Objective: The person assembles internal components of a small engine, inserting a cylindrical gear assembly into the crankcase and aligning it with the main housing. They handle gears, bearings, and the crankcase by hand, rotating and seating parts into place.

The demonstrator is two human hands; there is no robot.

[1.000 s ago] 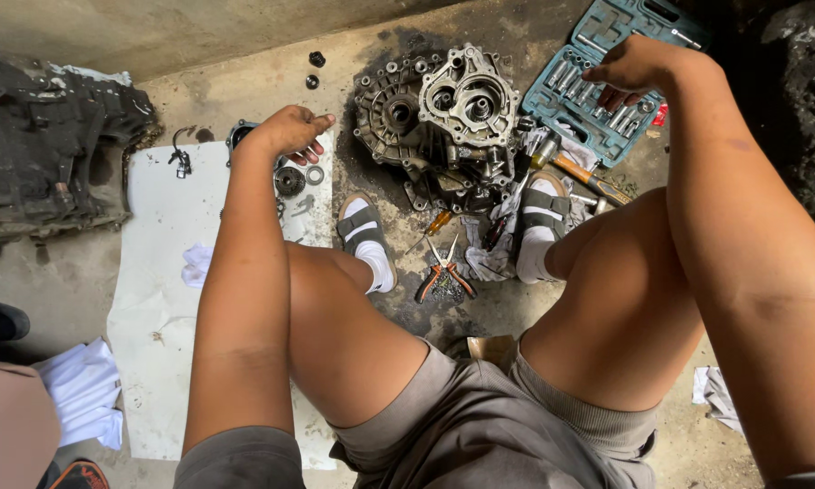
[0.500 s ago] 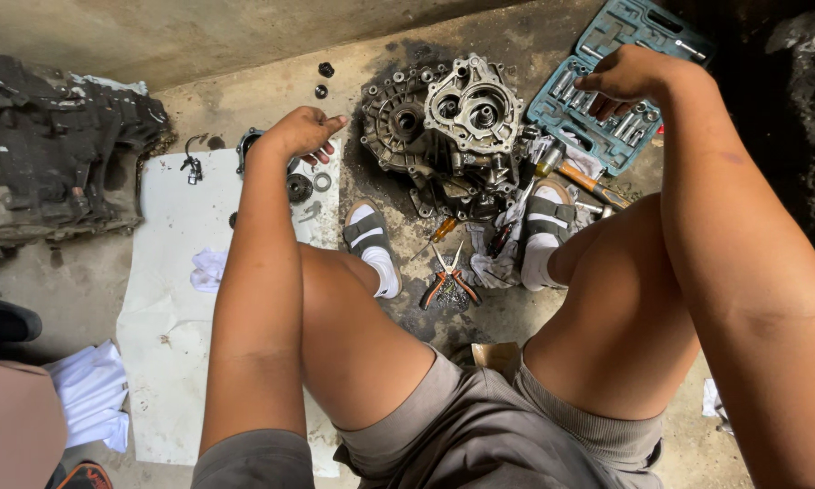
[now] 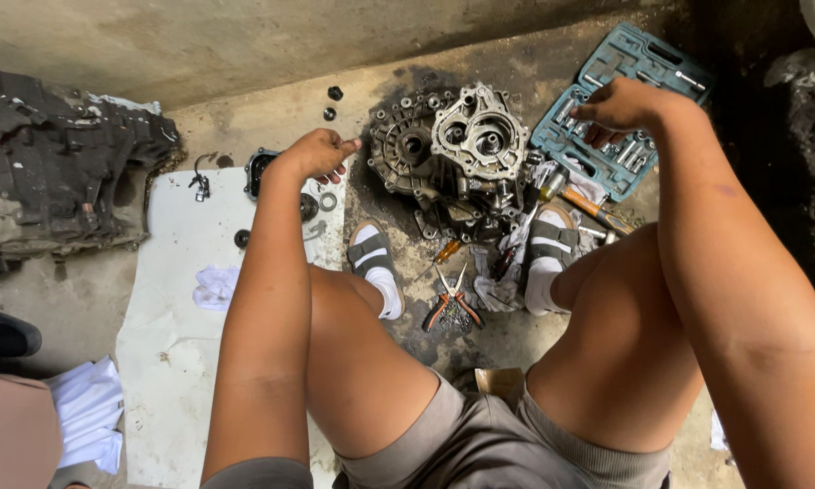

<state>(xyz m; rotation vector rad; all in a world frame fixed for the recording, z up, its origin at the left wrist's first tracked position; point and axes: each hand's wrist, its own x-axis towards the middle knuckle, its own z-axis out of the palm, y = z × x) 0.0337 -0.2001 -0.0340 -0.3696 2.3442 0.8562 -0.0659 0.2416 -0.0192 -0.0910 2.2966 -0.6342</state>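
Gearbox case [image 3: 462, 154] sits between my 2 hands, just right of my left fingers. Socket tray [image 3: 629, 109] under my right hand [image 3: 620, 104]; fingers curled down among sockets, pinch not visible — check size before lifting. Left hand [image 3: 312, 154] loosely curled over sheet [image 3: 181, 299], fingertips above small ring [image 3: 328, 201], apparently holding nothing.

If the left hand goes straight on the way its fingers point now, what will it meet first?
The left hand points to the right, toward the grey metal gearbox housing. The housing's left edge is probably the first thing it meets, though the hand's height above the floor is unclear.
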